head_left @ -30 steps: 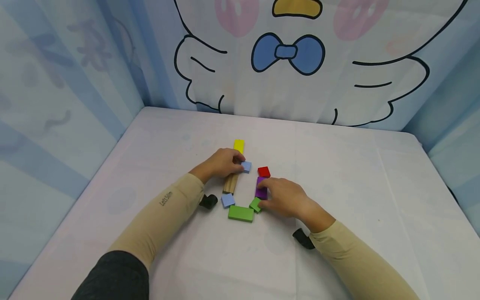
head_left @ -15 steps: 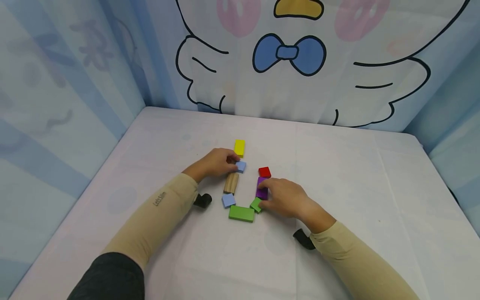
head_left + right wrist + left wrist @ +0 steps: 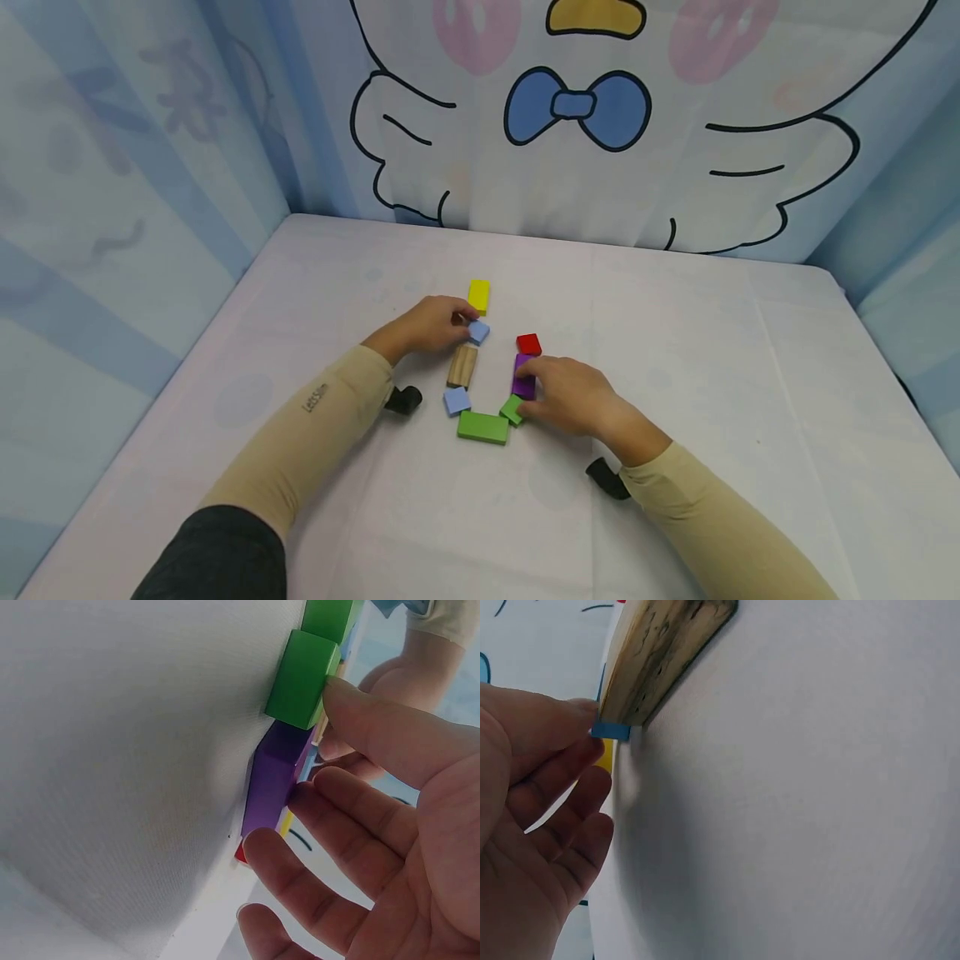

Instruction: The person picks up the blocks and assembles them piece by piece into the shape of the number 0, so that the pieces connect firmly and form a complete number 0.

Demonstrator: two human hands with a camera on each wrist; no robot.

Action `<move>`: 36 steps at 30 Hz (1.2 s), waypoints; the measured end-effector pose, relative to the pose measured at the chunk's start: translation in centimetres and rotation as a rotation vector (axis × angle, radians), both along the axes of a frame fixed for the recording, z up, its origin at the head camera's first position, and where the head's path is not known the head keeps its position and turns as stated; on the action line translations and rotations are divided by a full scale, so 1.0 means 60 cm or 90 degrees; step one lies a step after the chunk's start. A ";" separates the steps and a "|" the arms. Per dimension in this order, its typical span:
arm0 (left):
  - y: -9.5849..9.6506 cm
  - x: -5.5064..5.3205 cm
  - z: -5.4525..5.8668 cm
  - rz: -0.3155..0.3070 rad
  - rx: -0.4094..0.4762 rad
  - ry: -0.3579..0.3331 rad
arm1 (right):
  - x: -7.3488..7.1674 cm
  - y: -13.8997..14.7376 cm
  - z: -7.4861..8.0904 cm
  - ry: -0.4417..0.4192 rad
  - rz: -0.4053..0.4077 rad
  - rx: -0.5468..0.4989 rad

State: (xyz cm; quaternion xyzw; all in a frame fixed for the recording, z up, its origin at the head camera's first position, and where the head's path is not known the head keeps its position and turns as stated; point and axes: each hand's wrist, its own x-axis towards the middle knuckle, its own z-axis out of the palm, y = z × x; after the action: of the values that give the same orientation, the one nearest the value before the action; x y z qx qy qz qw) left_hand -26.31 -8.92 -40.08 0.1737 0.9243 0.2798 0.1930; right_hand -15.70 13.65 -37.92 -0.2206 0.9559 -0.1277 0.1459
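Note:
Thumb and forefinger of my left hand [image 3: 429, 323] pinch a light blue block [image 3: 478, 332], which lies between a yellow block [image 3: 479, 297] and a wooden-coloured block [image 3: 462, 367]. The left wrist view shows the same blue block [image 3: 611, 731] partly hidden by the wooden block [image 3: 656, 652]. My right hand [image 3: 570, 396] has its thumb against a small green block [image 3: 304, 679]. Its loosely bent fingers are by a purple block [image 3: 274, 772], one fingertip at its side. A red block [image 3: 528, 344] sits beyond the purple one.
A second light blue block [image 3: 457, 402] and a long green block [image 3: 482, 427] form the near end of the block outline. The blocks lie on a white-covered table [image 3: 750, 400]. Patterned curtains [image 3: 570, 192] stand behind and at the sides.
My left hand has moved a little to the left, bringing the light blue block nearer the wooden block's line, and the block has turned slightly. My right hand has stayed in place.

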 end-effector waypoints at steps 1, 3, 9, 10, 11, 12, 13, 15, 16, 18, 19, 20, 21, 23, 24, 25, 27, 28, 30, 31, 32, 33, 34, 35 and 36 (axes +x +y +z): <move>0.001 0.000 -0.001 0.004 0.001 0.004 | 0.000 0.000 0.000 0.001 0.001 0.001; 0.004 0.000 -0.003 0.015 0.001 0.011 | 0.000 0.000 0.000 0.003 0.003 0.001; 0.014 -0.001 -0.009 0.045 0.002 0.019 | 0.001 0.000 0.000 0.008 0.007 -0.001; 0.014 -0.002 -0.009 0.047 0.003 0.018 | 0.001 0.000 0.001 0.009 0.007 -0.001; 0.014 -0.001 -0.009 0.047 0.003 0.017 | 0.001 0.000 0.001 0.010 0.008 -0.002; 0.014 -0.001 -0.009 0.047 0.003 0.017 | 0.001 0.000 0.001 0.010 0.009 -0.002; 0.014 -0.001 -0.009 0.046 0.002 0.017 | 0.001 0.000 0.001 0.011 0.010 -0.001; 0.014 0.000 -0.009 0.044 0.002 0.016 | 0.001 0.000 0.001 0.011 0.010 -0.001; 0.014 0.000 -0.009 0.043 0.002 0.016 | 0.001 0.000 0.001 0.011 0.009 -0.001; 0.014 0.000 -0.010 0.042 0.003 0.014 | 0.001 0.000 0.001 0.010 0.008 0.000; 0.014 0.000 -0.010 0.041 0.004 0.013 | 0.001 0.000 0.001 0.009 0.007 0.000; 0.014 0.000 -0.009 0.039 0.004 0.012 | 0.000 0.000 0.000 0.008 0.006 0.000; 0.014 0.000 -0.009 0.038 0.005 0.011 | 0.001 0.000 0.000 0.007 0.005 0.000; 0.013 0.001 -0.009 0.037 0.004 0.009 | 0.000 0.000 0.001 0.004 0.003 -0.001; 0.012 0.001 -0.008 0.037 0.003 0.009 | 0.000 0.000 0.001 0.003 0.003 -0.001; 0.012 0.001 -0.008 0.037 0.002 0.008 | 0.000 -0.001 0.001 0.003 0.002 -0.002; 0.010 0.001 -0.006 0.037 0.003 0.004 | 0.000 -0.001 0.001 0.003 0.002 -0.003; 0.009 0.001 -0.006 0.037 0.002 0.003 | 0.000 -0.001 0.001 0.003 0.003 -0.002; 0.008 0.000 -0.005 0.037 0.001 0.000 | 0.000 -0.002 0.001 0.003 0.003 -0.002; 0.007 0.000 -0.005 0.037 0.000 -0.002 | 0.000 -0.002 0.002 0.003 0.003 -0.001; 0.007 0.000 -0.006 0.037 -0.001 -0.002 | 0.000 -0.002 0.001 0.002 0.003 -0.001; 0.006 0.000 -0.006 0.037 -0.003 -0.002 | 0.000 -0.002 0.002 0.002 0.003 0.000; 0.006 0.000 -0.006 0.038 -0.004 -0.003 | 0.000 -0.002 0.002 0.002 0.003 0.001; 0.005 0.000 -0.006 0.039 -0.005 -0.004 | 0.000 -0.002 0.002 0.001 0.002 0.001; 0.005 0.000 -0.006 0.038 -0.006 -0.004 | 0.000 -0.002 0.002 0.001 0.001 0.002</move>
State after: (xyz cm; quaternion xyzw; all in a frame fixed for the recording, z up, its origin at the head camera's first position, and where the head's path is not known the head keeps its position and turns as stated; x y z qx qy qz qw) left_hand -26.31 -8.59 -40.46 0.1442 0.9298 0.2817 0.1879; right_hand -15.68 13.53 -37.82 -0.2211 0.9560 -0.1262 0.1455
